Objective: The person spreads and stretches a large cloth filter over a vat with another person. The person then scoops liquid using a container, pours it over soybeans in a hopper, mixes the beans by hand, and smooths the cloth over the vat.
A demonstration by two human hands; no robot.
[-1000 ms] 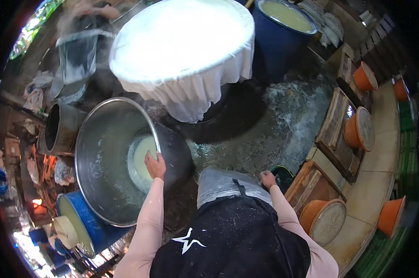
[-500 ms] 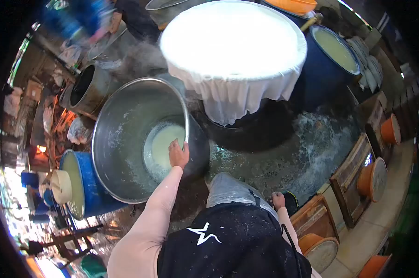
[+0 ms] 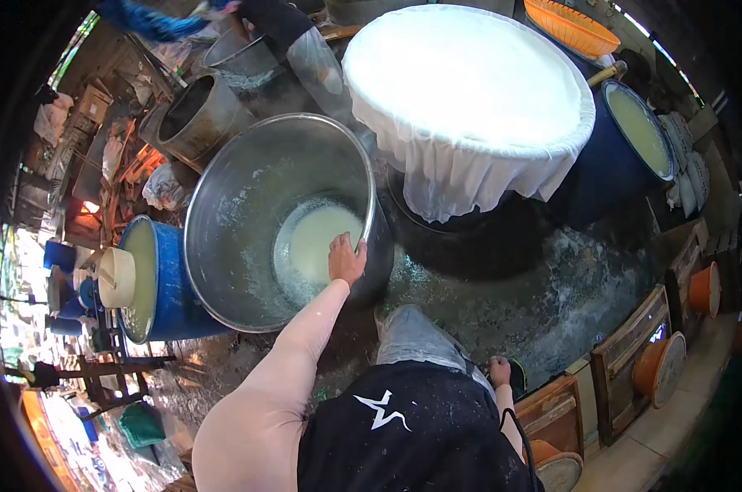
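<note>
My left hand (image 3: 346, 259) grips the near right rim of a large, tilted metal vat (image 3: 232, 221), with the thumb along the edge. Pale, whitish liquid (image 3: 322, 242) lies at the bottom of the vat. My right hand (image 3: 500, 371) hangs low by my right side with its fingers curled, and I see nothing in it. Beside it is a dark item with a yellow-green edge, partly hidden. A wide round vessel covered with white cloth (image 3: 469, 176) stands just beyond the vat, its cloth draping over the side.
A blue barrel (image 3: 174, 283) of pale liquid stands left; another blue barrel (image 3: 609, 184) stands far right. Wooden frames (image 3: 633, 361) and orange tubs (image 3: 650, 373) line the right side. Wet floor (image 3: 469, 303) lies ahead. Another person (image 3: 277, 25) is at a metal pot at the back.
My view has shifted, so the vat and cloth-covered vessel sit farther right. My left hand stays at the vat's rim. The person at the back has moved with a blue thing.
</note>
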